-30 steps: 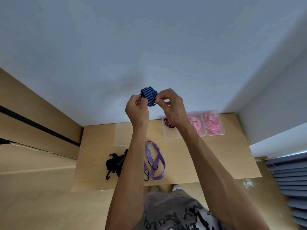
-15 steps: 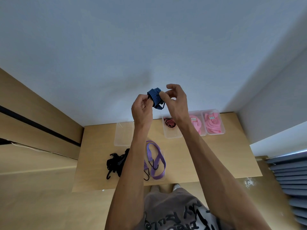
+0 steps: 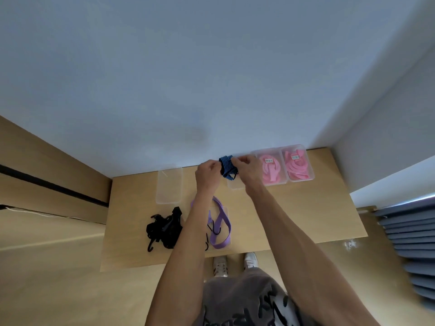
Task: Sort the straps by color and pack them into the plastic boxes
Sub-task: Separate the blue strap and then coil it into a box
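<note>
hands (image 3: 224,171) pinching bundled blue-black striped strap (image 3: 226,166), clear rectangular box (image 3: 233,185) beneath

White labels on two pink-strap boxes (image 3: 270,161) (image 3: 295,157) — print too small to read; shirt (image 3: 247,309) lettering illegible.

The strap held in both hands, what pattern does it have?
Blue and black stripes on the strap, in the head view.

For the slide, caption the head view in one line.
Both hands, left hand and right hand, hold a rolled blue striped strap above the clear boxes on the table.
</note>
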